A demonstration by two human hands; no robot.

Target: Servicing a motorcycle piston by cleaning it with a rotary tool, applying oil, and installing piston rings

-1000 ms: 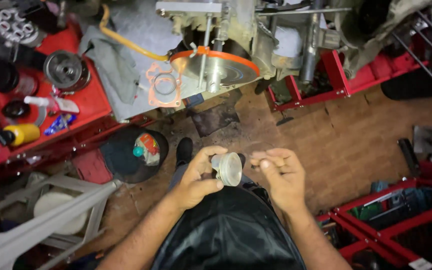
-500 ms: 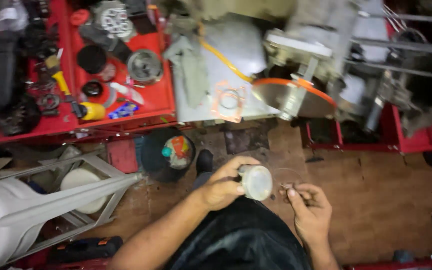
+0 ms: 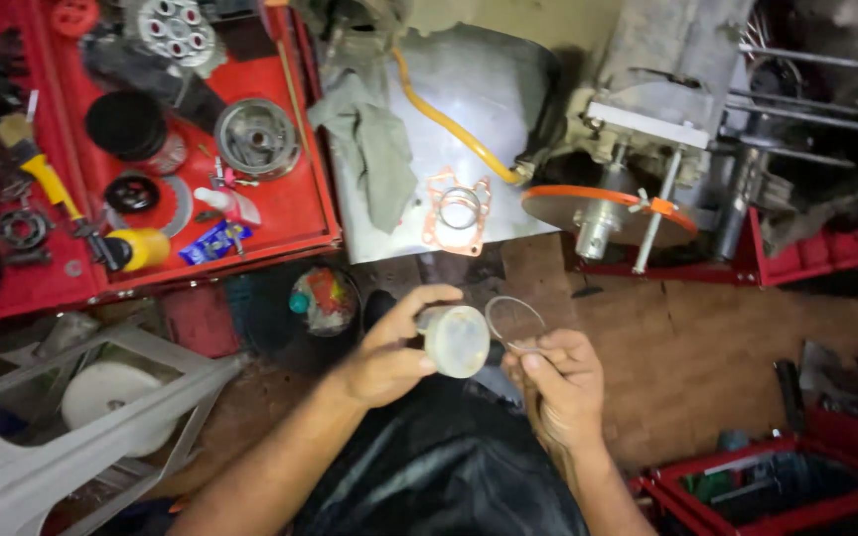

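Observation:
My left hand (image 3: pixel 389 349) grips a pale metal piston (image 3: pixel 455 339), its flat crown facing the camera. My right hand (image 3: pixel 560 382) pinches a thin wire-like ring (image 3: pixel 514 320) just right of the piston, the ring standing up beside the crown. Both hands are over my lap in dark trousers. Ahead on a steel sheet (image 3: pixel 494 94) lies an orange gasket (image 3: pixel 457 210) with a metal ring on it. An engine block with an orange-rimmed disc (image 3: pixel 608 206) stands at the right.
A red tray (image 3: pixel 280 213) at the left holds a clutch drum (image 3: pixel 256 136), a yellow-handled brush (image 3: pixel 47 179), a yellow cylinder and black parts. A grey rag (image 3: pixel 374 149) lies on the steel sheet. A white plastic stool (image 3: pixel 101 417) is at lower left, red crates at lower right.
The view has swung left and closer. My right hand, which held something small below the piston, has risen and now holds the thin ring up beside the piston crown.

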